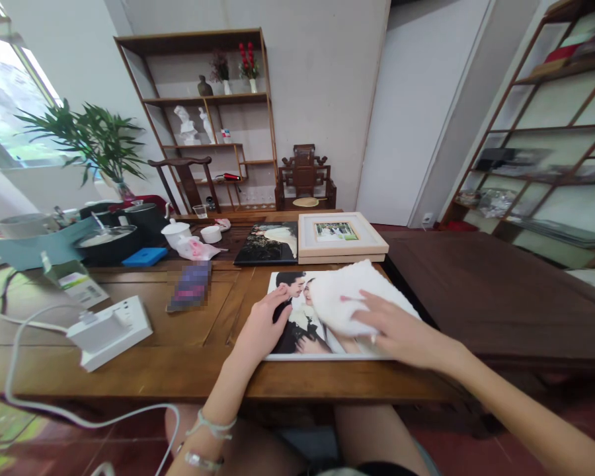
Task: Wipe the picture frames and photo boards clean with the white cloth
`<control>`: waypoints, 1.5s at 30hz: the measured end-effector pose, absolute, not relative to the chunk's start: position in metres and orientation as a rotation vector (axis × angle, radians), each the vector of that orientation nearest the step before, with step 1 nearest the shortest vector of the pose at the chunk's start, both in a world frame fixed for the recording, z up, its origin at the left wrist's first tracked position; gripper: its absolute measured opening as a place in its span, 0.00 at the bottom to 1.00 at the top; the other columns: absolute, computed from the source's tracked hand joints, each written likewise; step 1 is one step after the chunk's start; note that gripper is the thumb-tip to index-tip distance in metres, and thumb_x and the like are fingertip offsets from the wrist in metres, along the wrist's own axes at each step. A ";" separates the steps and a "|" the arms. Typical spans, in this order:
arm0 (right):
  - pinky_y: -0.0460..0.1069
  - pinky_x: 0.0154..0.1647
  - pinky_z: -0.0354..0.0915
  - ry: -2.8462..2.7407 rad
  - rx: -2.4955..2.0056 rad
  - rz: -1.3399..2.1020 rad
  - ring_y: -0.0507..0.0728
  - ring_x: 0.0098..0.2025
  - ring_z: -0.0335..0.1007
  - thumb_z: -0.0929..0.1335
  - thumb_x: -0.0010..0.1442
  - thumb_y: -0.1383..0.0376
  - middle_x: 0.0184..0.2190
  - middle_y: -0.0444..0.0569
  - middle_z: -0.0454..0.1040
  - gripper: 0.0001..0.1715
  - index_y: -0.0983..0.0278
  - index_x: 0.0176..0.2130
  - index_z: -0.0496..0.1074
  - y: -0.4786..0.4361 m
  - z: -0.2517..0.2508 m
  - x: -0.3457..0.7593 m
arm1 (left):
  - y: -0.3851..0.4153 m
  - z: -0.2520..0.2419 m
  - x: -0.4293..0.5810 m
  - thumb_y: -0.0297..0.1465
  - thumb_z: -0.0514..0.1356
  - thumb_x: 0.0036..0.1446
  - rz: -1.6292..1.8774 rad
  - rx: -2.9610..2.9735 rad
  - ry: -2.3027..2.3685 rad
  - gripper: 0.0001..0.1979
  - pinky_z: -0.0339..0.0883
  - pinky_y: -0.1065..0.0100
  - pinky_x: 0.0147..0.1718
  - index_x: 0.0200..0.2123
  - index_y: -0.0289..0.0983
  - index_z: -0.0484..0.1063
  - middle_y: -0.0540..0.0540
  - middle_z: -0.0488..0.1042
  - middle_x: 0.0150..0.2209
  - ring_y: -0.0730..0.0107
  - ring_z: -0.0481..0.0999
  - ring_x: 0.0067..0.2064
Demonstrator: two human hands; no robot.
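A large photo print [297,330] lies flat near the front edge of the wooden table [188,357]. My left hand [262,325] rests on its left edge, fingers stretched flat. My right hand [394,328] presses a white cloth [347,294] against the right part of the print, fingers spread over the cloth.
Behind the print lie a dark photo album [269,244] and a framed picture [340,236]. At the left sit a white power strip [110,330] with a cable, a blue box [143,256], pots [110,241], white cups [177,233] and a plant [92,135]. Shelves stand behind.
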State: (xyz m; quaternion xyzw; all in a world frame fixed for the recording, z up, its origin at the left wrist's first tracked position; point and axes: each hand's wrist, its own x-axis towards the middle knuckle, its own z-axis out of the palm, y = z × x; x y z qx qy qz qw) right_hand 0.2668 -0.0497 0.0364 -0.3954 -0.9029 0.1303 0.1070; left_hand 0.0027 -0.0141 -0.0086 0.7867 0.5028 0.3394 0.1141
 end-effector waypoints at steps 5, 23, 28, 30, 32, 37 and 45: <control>0.57 0.64 0.37 -2.794 -0.908 0.469 0.58 0.64 0.41 0.61 0.42 0.77 0.60 0.49 0.58 0.24 0.63 0.38 0.72 -0.106 0.043 0.249 | -0.014 -0.007 0.002 0.32 0.53 0.57 0.986 2.306 1.468 0.17 0.58 0.60 0.56 0.46 0.32 0.72 0.38 0.68 0.54 0.61 0.66 0.56; 0.61 0.57 0.50 -2.554 -1.097 0.145 0.62 0.59 0.53 0.58 0.54 0.73 0.52 0.51 0.68 0.23 0.62 0.48 0.68 0.010 0.024 0.235 | -0.012 -0.009 0.000 0.32 0.52 0.57 0.985 2.337 1.444 0.16 0.58 0.59 0.56 0.47 0.35 0.72 0.40 0.68 0.54 0.64 0.66 0.56; 0.62 0.62 0.38 -2.668 -0.967 0.258 0.60 0.64 0.41 0.60 0.46 0.75 0.58 0.57 0.60 0.25 0.65 0.44 0.69 -0.053 0.024 0.221 | -0.013 -0.007 0.000 0.30 0.51 0.57 0.974 2.361 1.405 0.17 0.59 0.58 0.56 0.48 0.37 0.71 0.42 0.67 0.54 0.64 0.65 0.57; 0.62 0.62 0.35 -2.696 -0.924 0.304 0.59 0.64 0.38 0.60 0.44 0.76 0.59 0.56 0.58 0.25 0.64 0.42 0.70 -0.075 0.025 0.221 | -0.013 -0.006 0.000 0.29 0.51 0.57 0.959 2.367 1.403 0.17 0.58 0.58 0.56 0.48 0.36 0.71 0.41 0.67 0.54 0.63 0.64 0.57; 0.61 0.63 0.34 -2.732 -0.893 0.338 0.58 0.65 0.37 0.60 0.42 0.77 0.60 0.54 0.57 0.25 0.64 0.40 0.70 -0.091 0.029 0.226 | -0.014 -0.006 -0.001 0.29 0.51 0.57 0.960 2.362 1.409 0.17 0.57 0.58 0.57 0.48 0.35 0.71 0.40 0.67 0.54 0.63 0.65 0.57; 0.59 0.62 0.44 -2.791 -1.013 0.434 0.59 0.65 0.38 0.60 0.44 0.76 0.61 0.51 0.55 0.24 0.63 0.41 0.70 -0.091 0.038 0.253 | -0.015 -0.007 -0.001 0.31 0.52 0.57 0.969 2.335 1.426 0.17 0.57 0.59 0.57 0.48 0.34 0.71 0.39 0.67 0.54 0.62 0.64 0.57; 0.60 0.55 0.54 -2.542 -1.350 0.319 0.65 0.60 0.50 0.58 0.54 0.71 0.55 0.53 0.64 0.27 0.63 0.53 0.63 -0.020 0.021 0.280 | -0.014 -0.008 -0.001 0.32 0.52 0.57 0.984 2.325 1.423 0.16 0.57 0.59 0.57 0.47 0.36 0.71 0.41 0.67 0.54 0.63 0.64 0.57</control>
